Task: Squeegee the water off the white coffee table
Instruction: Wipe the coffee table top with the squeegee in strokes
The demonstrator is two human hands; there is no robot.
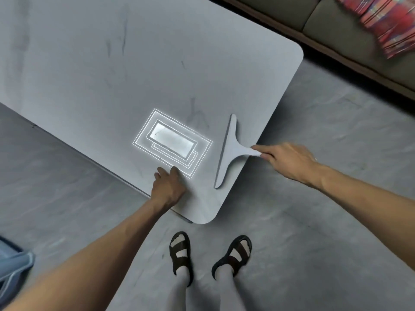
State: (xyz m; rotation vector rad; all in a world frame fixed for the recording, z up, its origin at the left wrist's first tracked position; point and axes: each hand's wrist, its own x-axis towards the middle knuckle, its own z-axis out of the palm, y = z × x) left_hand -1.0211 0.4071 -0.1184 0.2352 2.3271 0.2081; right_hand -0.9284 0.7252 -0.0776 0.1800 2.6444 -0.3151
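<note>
White squeegee [229, 151] lying flat on the white surface [112, 63] near its right edge, right hand [289, 160] pinching the handle's end, left hand [168, 187] holding nothing, fingers loosely bent, resting on the surface beside a bright rectangular reflection [173, 142], black sandals [179, 250] on grey floor [325, 221].

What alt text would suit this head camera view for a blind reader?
A person's right hand grips a squeegee resting on a white coffee table near its edge. The left hand rests on the table beside a bright reflection.
</note>
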